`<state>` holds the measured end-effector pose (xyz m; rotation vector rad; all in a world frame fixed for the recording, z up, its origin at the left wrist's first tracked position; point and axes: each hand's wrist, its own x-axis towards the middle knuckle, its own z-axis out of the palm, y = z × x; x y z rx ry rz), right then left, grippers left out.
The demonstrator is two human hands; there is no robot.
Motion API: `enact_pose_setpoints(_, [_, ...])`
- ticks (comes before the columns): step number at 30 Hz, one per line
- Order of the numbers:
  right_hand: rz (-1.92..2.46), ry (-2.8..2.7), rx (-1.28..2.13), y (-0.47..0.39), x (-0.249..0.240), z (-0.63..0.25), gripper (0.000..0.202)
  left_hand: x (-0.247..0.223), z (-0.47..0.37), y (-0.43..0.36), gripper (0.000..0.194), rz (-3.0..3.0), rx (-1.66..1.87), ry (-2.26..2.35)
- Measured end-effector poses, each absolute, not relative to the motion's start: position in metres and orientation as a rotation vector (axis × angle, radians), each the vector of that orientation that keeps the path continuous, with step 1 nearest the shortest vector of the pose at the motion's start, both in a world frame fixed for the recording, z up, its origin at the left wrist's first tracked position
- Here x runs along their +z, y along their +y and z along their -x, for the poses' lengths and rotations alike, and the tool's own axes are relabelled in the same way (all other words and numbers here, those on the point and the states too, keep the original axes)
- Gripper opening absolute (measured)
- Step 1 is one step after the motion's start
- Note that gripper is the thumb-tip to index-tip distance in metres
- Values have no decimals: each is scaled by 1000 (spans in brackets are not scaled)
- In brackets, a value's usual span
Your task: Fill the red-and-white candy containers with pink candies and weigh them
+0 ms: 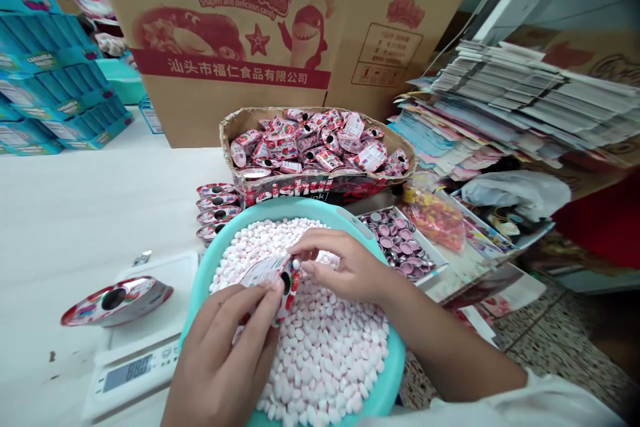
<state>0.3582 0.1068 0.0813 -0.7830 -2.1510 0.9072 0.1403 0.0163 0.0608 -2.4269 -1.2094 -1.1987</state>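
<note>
A turquoise basin (395, 373) full of small white-pink candies (330, 353) lies beneath both hands. My left hand (225, 347) grips a red-and-white printed candy tin (289, 290), tilted, its round dark opening toward the right. Close to that opening, my right hand (345, 265) is closed in a pinch on a small white candy (297, 265). On a white digital scale (135, 373) at the left rests another tin (117, 301) with its hole facing up; the scale's display shows digits. Several similar tins (218, 203) are lined up against the basin's far left side.
A cut-open carton (320, 190) heaped with tins stands behind the basin. Round pink and silver caps (400, 243) fill a tray at right, beside an orange-yellow bag (435, 217). Stacked flat cardboard (525, 100), a large brown box (225, 100) and blue boxes (55, 73) surround the table.
</note>
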Motion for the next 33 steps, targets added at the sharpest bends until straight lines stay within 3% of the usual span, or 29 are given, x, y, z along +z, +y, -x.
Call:
enact_pose_setpoints(17, [864,-2141,930,110,77,-355,16,67,-147,15,42,2340,-1235,-1318])
enact_pose_setpoints(27, [834,-2203,874,109,72,-361,31,62,-142,13,39,2315,-1362,-1625])
enact_pose_setpoints(30, [791,-2301,922,104,72,-358,54,64,-147,13,37,2387,-1336,-1713])
enact_pose_setpoints(33, [704,-2342,880,101,69,-355,57,74,-145,14,39,2481,-1248,-1772])
